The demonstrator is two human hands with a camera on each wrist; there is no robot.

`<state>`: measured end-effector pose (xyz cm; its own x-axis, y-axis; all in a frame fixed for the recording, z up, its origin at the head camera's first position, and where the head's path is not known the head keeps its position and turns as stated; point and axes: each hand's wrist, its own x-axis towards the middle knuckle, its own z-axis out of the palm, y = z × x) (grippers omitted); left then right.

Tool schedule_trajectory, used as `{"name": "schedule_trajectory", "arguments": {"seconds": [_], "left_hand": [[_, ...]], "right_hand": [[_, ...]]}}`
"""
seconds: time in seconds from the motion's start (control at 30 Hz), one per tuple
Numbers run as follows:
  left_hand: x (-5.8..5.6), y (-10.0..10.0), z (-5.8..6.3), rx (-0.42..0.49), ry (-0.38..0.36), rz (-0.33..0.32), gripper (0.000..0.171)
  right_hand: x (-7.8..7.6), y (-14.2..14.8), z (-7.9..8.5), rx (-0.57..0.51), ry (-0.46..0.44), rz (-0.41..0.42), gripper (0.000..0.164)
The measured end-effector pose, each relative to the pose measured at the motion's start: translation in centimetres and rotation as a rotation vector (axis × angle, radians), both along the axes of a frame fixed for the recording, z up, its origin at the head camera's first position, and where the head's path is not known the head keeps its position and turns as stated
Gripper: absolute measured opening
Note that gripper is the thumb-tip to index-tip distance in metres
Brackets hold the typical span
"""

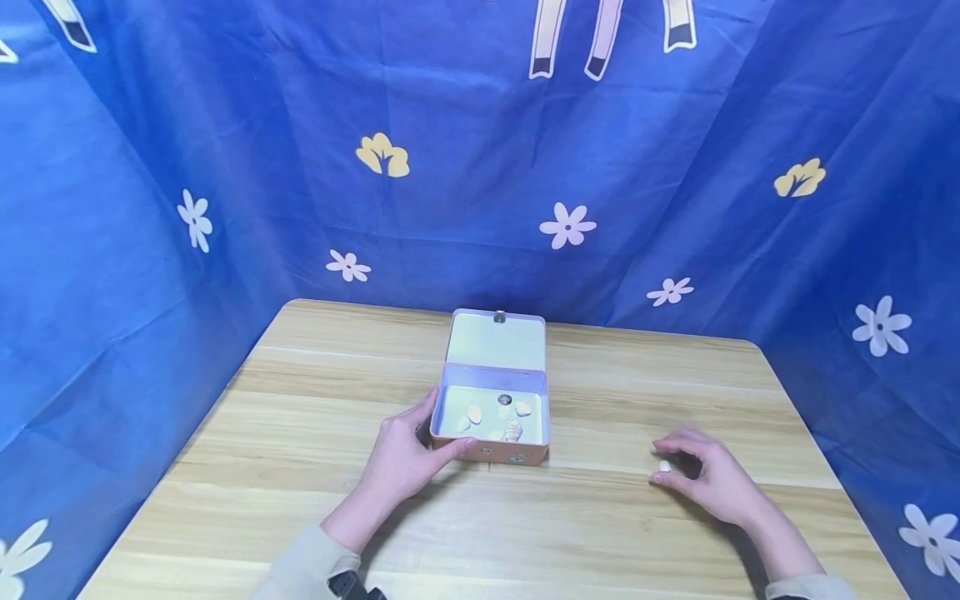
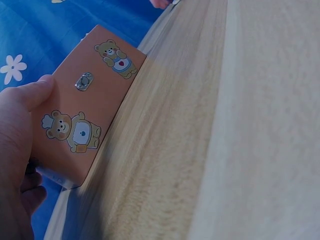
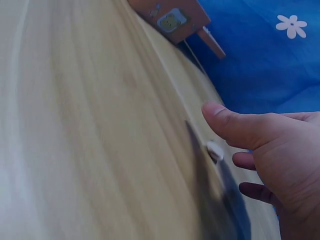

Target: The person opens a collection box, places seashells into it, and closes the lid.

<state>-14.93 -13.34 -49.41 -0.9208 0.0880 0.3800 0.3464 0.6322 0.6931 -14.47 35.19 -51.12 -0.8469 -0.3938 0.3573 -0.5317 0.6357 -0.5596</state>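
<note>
An orange tin box (image 1: 491, 451) with bear pictures stands on the table, its hinged lid (image 1: 497, 340) swung up at the back. Inside lie several pale seashells (image 1: 513, 431) and a dark round piece (image 1: 505, 400). My left hand (image 1: 405, 458) grips the box's front left corner, thumb on the front face and fingers along the left side. In the left wrist view the box front (image 2: 90, 107) shows a metal clasp (image 2: 84, 81). My right hand (image 1: 708, 479) is at the right, thumb and fingers spread around a small white shell (image 3: 215, 150) that appears to lie on the table.
The wooden table (image 1: 600, 533) has rounded back corners. Blue cloth (image 1: 465, 217) with flowers hangs close behind it and along both sides. A dark wrist strap (image 1: 351, 586) sits at the left sleeve.
</note>
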Motion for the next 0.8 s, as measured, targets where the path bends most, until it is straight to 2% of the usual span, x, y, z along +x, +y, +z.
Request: {"name": "schedule_trajectory", "arguments": {"seconds": [0.4, 0.67, 0.8], "left_hand": [[0.03, 0.02, 0.22, 0.006, -0.024, -0.005, 0.106], [0.08, -0.02, 0.19, 0.007, -0.026, -0.002, 0.106], [0.21, 0.01, 0.25, 0.009, -0.025, 0.001, 0.105]], "right_hand": [[0.29, 1.11, -0.82, 0.047, 0.01, 0.022, 0.033], [0.32, 0.63, -0.4, 0.122, 0.0, 0.015, 0.027], [0.28, 0.35, -0.34, 0.112, 0.0, 0.014, 0.023]]}}
